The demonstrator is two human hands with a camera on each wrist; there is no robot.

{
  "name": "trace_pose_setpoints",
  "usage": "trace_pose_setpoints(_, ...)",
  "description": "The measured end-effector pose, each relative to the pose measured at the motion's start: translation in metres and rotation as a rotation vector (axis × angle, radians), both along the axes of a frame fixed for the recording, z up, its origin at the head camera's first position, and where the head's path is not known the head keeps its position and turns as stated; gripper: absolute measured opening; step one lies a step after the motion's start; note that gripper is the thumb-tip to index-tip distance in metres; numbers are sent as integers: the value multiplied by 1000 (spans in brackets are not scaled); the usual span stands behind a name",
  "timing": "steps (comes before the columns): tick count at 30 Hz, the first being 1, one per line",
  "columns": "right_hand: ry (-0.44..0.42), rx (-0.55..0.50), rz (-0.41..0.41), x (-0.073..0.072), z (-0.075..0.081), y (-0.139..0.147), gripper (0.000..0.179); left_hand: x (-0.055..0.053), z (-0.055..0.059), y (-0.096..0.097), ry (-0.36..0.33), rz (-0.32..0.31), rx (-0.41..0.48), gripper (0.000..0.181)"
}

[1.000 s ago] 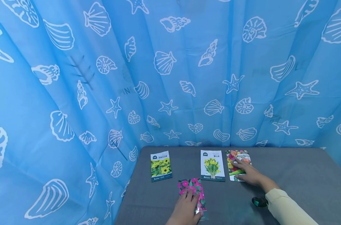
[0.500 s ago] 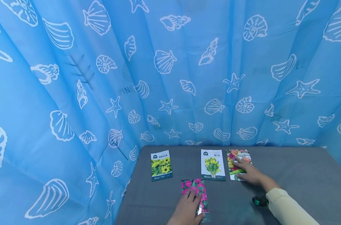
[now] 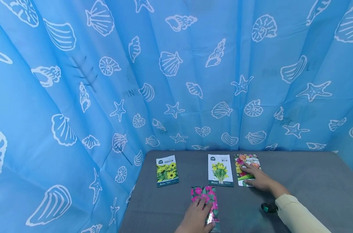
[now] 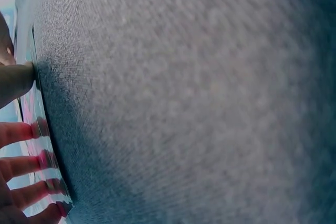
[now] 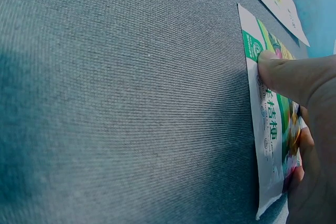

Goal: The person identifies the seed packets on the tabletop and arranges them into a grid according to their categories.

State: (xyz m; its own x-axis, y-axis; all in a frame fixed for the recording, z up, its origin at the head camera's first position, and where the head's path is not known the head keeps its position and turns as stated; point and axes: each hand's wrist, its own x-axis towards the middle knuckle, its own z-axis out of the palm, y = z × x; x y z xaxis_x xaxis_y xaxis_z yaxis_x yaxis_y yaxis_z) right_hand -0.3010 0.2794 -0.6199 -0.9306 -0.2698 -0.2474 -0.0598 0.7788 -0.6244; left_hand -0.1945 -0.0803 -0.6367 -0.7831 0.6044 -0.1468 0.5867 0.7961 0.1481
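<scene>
My left hand [image 3: 196, 216] rests with fingers spread on a flower seed packet [image 3: 204, 191] printed with pink blooms, near the front of the table. In the left wrist view, fingertips [image 4: 43, 159] press on the packet's glossy face. Farther back on the right, my right hand [image 3: 259, 178] lies flat over a seed packet [image 3: 242, 160] with multicoloured flowers. The right wrist view shows the thumb [image 5: 273, 69] on that packet's white and green end. Just left of it lies a white packet with yellow flowers [image 3: 220, 171].
Another packet with yellow flowers [image 3: 167, 171] lies at the back left of the grey table [image 3: 153, 210]. A small black object [image 3: 268, 208] sits at my right cuff. A blue shell-print curtain [image 3: 176, 97] hangs behind and to the left.
My left hand has slid the pink-flowered packet a little to the right and toward me. The right hand and the other packets have stayed in place.
</scene>
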Motion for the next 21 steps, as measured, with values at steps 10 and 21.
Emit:
trace_pose_setpoints(10,5,4,1,0,0,0,69,0,-4,4,23,-39,-2,67)
trace_pose_setpoints(21,11,4,2,0,0,0,69,1,-8,8,34,-93,8,68)
